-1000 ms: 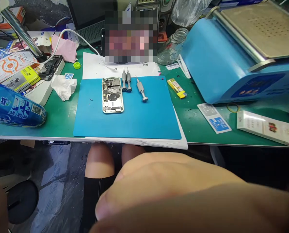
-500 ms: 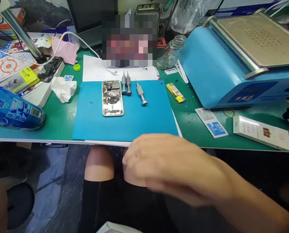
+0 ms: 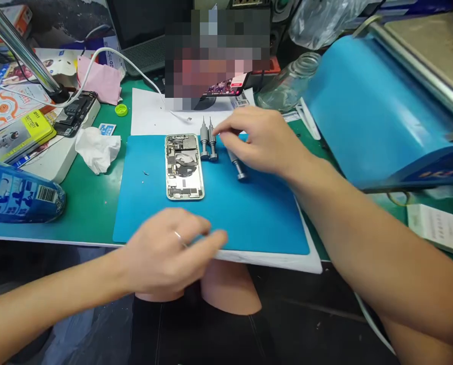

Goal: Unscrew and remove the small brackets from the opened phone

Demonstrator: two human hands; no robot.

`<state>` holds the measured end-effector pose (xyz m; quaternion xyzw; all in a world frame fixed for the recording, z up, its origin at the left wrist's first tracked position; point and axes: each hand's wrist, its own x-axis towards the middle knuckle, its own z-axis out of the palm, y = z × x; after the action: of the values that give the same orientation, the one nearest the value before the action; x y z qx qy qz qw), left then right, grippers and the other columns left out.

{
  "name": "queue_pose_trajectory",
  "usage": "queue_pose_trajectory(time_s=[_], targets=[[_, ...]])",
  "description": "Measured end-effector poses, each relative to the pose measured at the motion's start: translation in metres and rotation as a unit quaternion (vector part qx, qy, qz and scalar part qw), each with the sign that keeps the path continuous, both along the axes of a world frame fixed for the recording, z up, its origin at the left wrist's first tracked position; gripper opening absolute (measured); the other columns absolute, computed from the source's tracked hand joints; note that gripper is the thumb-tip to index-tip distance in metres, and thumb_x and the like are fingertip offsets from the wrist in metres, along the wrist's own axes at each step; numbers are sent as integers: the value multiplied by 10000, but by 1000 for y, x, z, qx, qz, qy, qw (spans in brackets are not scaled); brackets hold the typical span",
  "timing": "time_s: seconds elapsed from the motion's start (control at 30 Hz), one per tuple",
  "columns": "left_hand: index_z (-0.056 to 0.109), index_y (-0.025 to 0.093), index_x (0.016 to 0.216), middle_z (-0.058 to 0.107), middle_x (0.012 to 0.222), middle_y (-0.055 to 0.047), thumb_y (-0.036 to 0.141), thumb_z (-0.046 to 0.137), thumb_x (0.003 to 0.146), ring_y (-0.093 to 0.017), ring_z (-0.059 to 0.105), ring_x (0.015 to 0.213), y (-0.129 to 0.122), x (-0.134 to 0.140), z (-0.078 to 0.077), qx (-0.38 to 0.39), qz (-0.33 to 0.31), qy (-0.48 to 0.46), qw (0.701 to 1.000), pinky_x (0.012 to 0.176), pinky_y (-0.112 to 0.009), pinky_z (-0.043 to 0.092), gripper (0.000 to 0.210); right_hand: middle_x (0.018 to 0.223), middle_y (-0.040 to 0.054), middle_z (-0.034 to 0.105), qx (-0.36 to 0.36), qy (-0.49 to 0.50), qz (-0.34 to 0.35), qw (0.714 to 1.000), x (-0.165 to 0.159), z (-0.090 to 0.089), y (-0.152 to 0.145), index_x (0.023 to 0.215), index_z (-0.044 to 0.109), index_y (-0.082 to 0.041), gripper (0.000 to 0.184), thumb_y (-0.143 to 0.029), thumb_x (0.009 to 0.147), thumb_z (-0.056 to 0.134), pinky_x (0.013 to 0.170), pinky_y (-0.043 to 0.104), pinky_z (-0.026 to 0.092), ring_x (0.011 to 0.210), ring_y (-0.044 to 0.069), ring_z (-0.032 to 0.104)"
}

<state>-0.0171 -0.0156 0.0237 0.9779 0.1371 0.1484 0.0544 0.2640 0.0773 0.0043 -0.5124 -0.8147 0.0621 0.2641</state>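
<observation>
An opened phone (image 3: 184,167) lies on the blue mat (image 3: 234,218), its inner parts facing up. To its right stand out two slim grey screwdrivers (image 3: 204,142) side by side, tips pointing away from me. My right hand (image 3: 260,139) hovers over the mat with thumb and forefinger apart, the fingertips close beside the nearer of the pair; whether they touch I cannot tell. A third screwdriver (image 3: 238,167) lies partly hidden beneath that hand. Over the mat's front edge is my left hand (image 3: 173,246), a ring on one finger, fingers loosely bent and apart, holding nothing visible.
A blue machine (image 3: 348,111) fills the right side, with a glass jar (image 3: 291,83) beside it. Left are a crumpled tissue (image 3: 97,149), a blue bottle-like pack (image 3: 21,192) and a battery box (image 3: 25,132). A white cable (image 3: 129,63) arches behind the phone.
My right hand has moved from the table's front edge up to the screwdrivers. My left hand has come into view from the left. The view has shifted slightly; the phone and tools stay put.
</observation>
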Motion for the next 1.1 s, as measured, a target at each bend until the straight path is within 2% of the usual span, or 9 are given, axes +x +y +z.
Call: queue_pose_trajectory(time_s=[0.03, 0.1, 0.2, 0.27, 0.4, 0.53, 0.67, 0.87, 1.1], targets=[[622, 148, 1347, 698, 1145, -80, 179, 509, 1029, -193, 651, 971, 0, 6, -8, 9, -30, -5, 999, 860, -350, 541, 339, 981, 56, 755, 14, -2, 7, 1000, 1, -4, 0, 957, 724, -286, 214, -210, 957, 524, 894, 493, 564, 975, 285, 701], [633, 114, 1344, 692, 1240, -106, 253, 538, 1034, -248, 639, 1126, -1, 16, -21, 44, -52, 16, 998, 996, -396, 510, 352, 971, 55, 741, 33, -14, 27, 999, 1, -9, -3, 962, 727, -287, 201, -238, 971, 533, 891, 481, 558, 977, 276, 683], [532, 91, 1496, 563, 1509, -162, 325, 560, 1020, -343, 476, 1433, -2, 22, -32, 104, -34, 93, 990, 1183, -500, 371, 531, 935, 71, 720, 44, -35, 57, 997, -2, -12, -8, 990, 728, -234, 188, -282, 995, 546, 863, 446, 551, 939, 257, 652], [466, 89, 1560, 491, 1591, -172, 302, 541, 1015, -352, 410, 1501, -3, 20, -36, 147, -35, 119, 981, 1214, -514, 326, 590, 911, 81, 706, 51, -44, 72, 995, -7, -13, -8, 1008, 727, -193, 206, -321, 1005, 566, 832, 425, 548, 904, 246, 628], [465, 93, 1571, 488, 1603, -173, 308, 414, 1059, -330, 422, 1503, -4, 12, -40, 187, -18, 117, 975, 1205, -507, 326, 557, 917, 85, 682, 72, -45, 77, 993, -14, -17, -9, 1037, 721, -176, 188, -323, 998, 611, 798, 393, 539, 901, 233, 596], [503, 171, 1556, 543, 1565, -141, 291, 403, 1071, -331, 468, 1469, -4, 7, -41, 181, -1, 103, 978, 1172, -550, 332, 510, 914, 73, 671, 76, -29, 76, 994, -17, -20, -13, 1045, 727, -173, 126, -231, 980, 636, 775, 365, 544, 881, 212, 600], [535, 226, 1534, 571, 1544, -108, 289, 396, 1079, -331, 499, 1438, -3, 4, -41, 169, 7, 94, 981, 1140, -583, 341, 480, 986, 81, 690, 82, -28, 73, 994, -17, -19, -14, 1018, 712, -200, 88, -222, 983, 635, 816, 395, 570, 935, 233, 621], [478, 159, 1572, 515, 1587, -153, 250, 363, 1069, -334, 465, 1467, -4, 4, -43, 178, 2, 98, 979, 1198, -610, 262, 523, 1140, 139, 715, 109, -100, 118, 982, -11, -15, -14, 1036, 698, -130, 111, -157, 979, 607, 921, 449, 587, 1094, 291, 635], [358, 82, 1622, 407, 1645, -218, 270, 388, 1051, -364, 371, 1528, -6, 4, -44, 162, 0, 119, 980, 1245, -645, 181, 602, 1206, 126, 730, 93, -85, 146, 981, -2, -13, -14, 1208, 672, -137, 274, -129, 1013, 480, 945, 436, 607, 1101, 263, 672]])
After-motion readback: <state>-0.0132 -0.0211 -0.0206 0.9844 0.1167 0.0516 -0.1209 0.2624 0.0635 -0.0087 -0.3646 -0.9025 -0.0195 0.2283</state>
